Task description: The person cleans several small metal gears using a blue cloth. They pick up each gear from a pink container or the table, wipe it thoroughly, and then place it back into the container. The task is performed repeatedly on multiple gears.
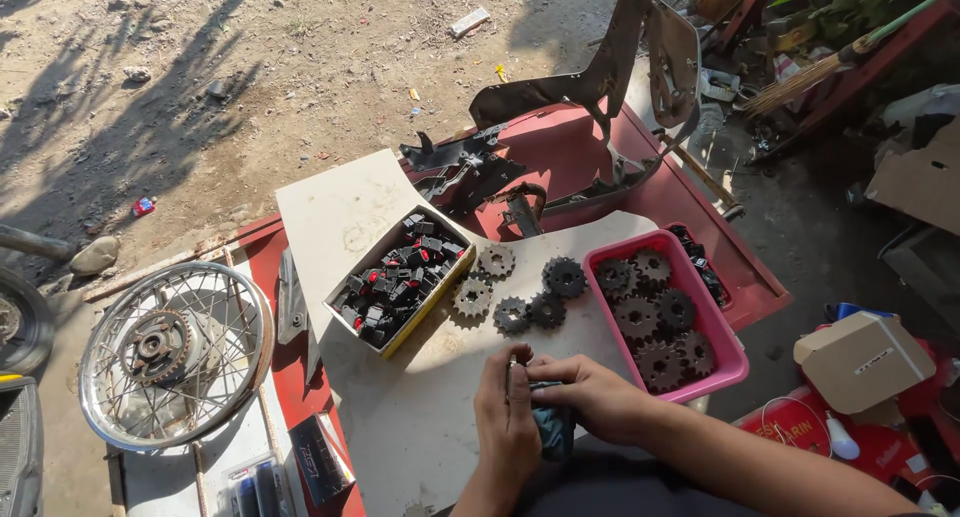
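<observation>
A thin metal tool (540, 384) is pinched between the fingers (512, 365) of the left hand (507, 417) and those of the right hand (590, 395), both curled shut around it. A dark teal cloth (553, 429) is gripped beneath the two hands, at the near edge of the tabletop (420, 417). Just beyond the hands, five loose sprockets (520, 297) are laid out on the pale board near its middle. Toward the right edge a pink tray (722, 329) is filled with more rusty sprockets. Left of the loose sprockets a shallow yellow-sided box (400, 277) is packed with small black and red parts. At the far edge dark metal frame pieces (610, 87) are resting. Off the left edge a spoked wheel (172, 352) is lying flat.
</observation>
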